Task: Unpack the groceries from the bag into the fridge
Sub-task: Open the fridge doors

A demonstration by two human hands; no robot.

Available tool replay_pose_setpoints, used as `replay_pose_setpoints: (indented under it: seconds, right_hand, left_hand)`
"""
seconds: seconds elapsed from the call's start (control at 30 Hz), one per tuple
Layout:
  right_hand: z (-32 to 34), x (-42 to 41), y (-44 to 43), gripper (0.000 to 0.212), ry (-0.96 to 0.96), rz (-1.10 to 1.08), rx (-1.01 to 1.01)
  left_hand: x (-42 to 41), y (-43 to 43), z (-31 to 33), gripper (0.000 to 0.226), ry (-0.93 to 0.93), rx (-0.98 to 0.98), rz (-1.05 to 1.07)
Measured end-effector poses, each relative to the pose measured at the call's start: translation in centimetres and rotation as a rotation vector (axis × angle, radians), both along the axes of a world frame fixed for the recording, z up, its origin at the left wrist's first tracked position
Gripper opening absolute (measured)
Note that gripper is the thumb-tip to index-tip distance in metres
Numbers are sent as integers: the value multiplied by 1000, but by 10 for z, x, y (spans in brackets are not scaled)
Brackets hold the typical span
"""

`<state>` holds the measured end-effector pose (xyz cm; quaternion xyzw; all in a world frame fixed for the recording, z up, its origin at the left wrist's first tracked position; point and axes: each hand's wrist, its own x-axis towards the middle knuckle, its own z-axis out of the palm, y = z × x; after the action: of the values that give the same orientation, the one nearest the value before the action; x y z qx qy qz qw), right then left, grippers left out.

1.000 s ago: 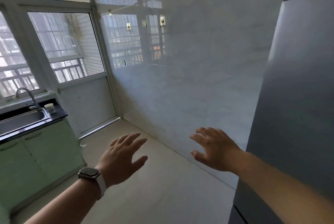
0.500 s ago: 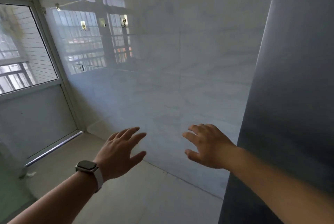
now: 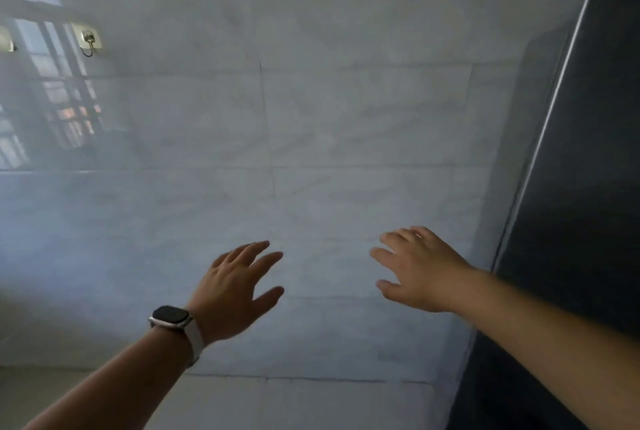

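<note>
both hands are held out before the tiled wall (image 3: 311, 117), and nothing is held in either. the left hand (image 3: 235, 291), with a watch (image 3: 172, 317) on its wrist, is spread, fingers apart and relaxed. the right hand (image 3: 422, 273) is likewise spread, fingers slightly bent, near the fridge (image 3: 571, 221) but apart from it.

the fridge is seen at the right edge as a tall dark panel against the wall. whether its door is open cannot be told. no bag and no groceries are shown anywhere in view. a hook (image 3: 90, 40) is fixed high on the wall at the left.

nothing can be confirmed as put away. the whole of the work is judged to remain: the bag to be reached, items taken out, the fridge opened and filled.
</note>
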<state>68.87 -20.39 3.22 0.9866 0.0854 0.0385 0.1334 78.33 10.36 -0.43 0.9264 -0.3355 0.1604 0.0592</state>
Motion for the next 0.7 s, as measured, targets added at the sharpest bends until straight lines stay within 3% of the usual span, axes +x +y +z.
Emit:
replay_pose_setpoints:
  seconds: [0.3,0.4,0.7]
  right_hand:
    - [9,-22,6,62,-50,-255,-159]
    - [19,-34,-6,47,-114,-330,-270]
    - [32,-45,-39,52,-97,-415,-414]
  left_hand:
    - [68,-38,-2,82,17,-11,-301]
    - [77,-71,5,77,10,-25,-393]
    - [83,-167,32,70,-52,-51,-598]
